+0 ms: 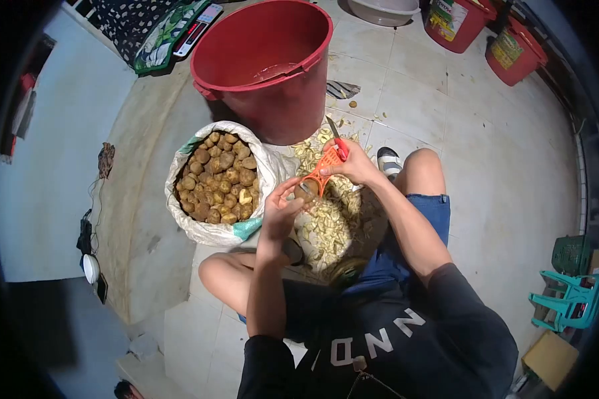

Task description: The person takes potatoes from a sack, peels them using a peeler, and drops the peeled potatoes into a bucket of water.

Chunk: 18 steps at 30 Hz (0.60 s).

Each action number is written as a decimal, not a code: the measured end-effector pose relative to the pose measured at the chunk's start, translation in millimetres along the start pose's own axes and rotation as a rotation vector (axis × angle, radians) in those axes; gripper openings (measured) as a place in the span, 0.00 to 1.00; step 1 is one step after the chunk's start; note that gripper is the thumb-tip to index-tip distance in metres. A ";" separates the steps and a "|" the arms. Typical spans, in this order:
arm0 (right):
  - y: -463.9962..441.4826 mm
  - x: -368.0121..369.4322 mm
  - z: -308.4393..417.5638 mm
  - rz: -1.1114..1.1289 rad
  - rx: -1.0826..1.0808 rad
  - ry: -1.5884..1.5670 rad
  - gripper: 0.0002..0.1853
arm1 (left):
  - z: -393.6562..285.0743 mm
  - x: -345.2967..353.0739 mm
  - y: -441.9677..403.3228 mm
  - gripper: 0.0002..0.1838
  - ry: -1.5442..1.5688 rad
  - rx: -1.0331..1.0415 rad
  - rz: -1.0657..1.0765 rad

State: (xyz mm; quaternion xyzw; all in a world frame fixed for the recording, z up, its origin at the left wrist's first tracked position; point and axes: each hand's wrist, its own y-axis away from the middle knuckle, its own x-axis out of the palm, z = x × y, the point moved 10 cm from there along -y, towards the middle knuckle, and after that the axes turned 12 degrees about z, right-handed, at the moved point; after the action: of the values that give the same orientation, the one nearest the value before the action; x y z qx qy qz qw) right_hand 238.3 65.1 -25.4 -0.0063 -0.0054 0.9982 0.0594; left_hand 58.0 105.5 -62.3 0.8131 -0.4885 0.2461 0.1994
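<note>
– Holding what with the left hand [283, 207]?
– Cupping a round brown potato [306, 191] in bent fingers, out in front of the body, just beside the sack.
– And with the right hand [353, 165]?
– Closed around an orange perforated plastic peeler [328, 161], plus a red-handled knife [337, 137] with its blade pointing away.
– Touching the potato with the peeler?
– Right over it; too blurred to tell about contact.
– Around?
– Below, pale strip-like peelings [325, 228] across white floor tiles [506, 173]. Leftward, a white woven sack [181, 216] full of potatoes. Beyond, a large red plastic tub [266, 110].
</note>
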 end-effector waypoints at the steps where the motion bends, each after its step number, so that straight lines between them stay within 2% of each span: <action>1: 0.1 4.0 -1.5 0.001 0.010 -0.013 0.22 | 0.8 2.4 3.7 0.31 -0.035 0.037 0.031; 7: 3.1 16.7 -0.1 -0.019 -0.045 0.012 0.23 | 7.5 -8.7 8.7 0.29 0.173 0.132 -0.027; 10: 4.1 15.3 -7.3 -0.007 0.035 -0.066 0.23 | 1.2 0.8 9.9 0.31 0.097 0.099 -0.017; 14: 7.4 12.6 1.4 0.003 0.036 0.023 0.23 | 12.8 -3.6 10.0 0.34 0.136 0.016 -0.016; 16: 6.0 15.8 6.8 0.023 -0.019 0.045 0.23 | -0.2 13.1 8.9 0.33 0.064 0.095 0.071; 18: 6.9 14.3 15.9 0.015 -0.028 0.094 0.24 | 6.6 2.2 8.6 0.34 0.025 0.059 0.089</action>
State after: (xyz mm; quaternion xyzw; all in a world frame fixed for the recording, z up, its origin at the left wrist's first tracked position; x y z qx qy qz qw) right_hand 223.1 59.8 -9.8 -0.0542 -0.0166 0.9970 0.0518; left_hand 52.5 96.4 -65.5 0.7928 -0.5143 0.2793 0.1703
